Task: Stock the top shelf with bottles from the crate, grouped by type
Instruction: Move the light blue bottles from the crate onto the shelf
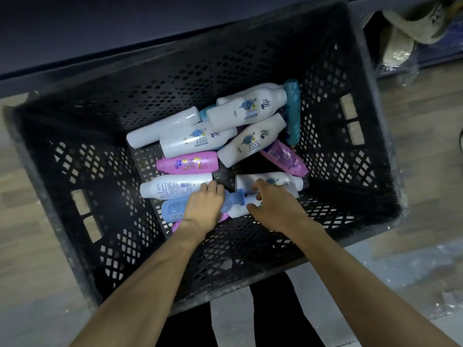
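A big black lattice crate (82, 156) stands on the floor with several bottles lying on its bottom: white ones (246, 107), pink ones (188, 162), a purple one (284, 156) and a teal one (293, 113). My left hand (204, 205) lies over a light blue bottle (174, 209), fingers curled down on it beside a white bottle (175, 185). My right hand (273, 205) curls around a white bottle with a blue cap (235, 201) near the crate's front wall. The shelf is out of view.
A dark ledge (100, 33) runs behind the crate. Pale slippers (413, 23) in plastic wrap lie at the top right. Wooden floor (22, 221) surrounds the crate, and my dark trouser legs (273, 309) stand right at its near side.
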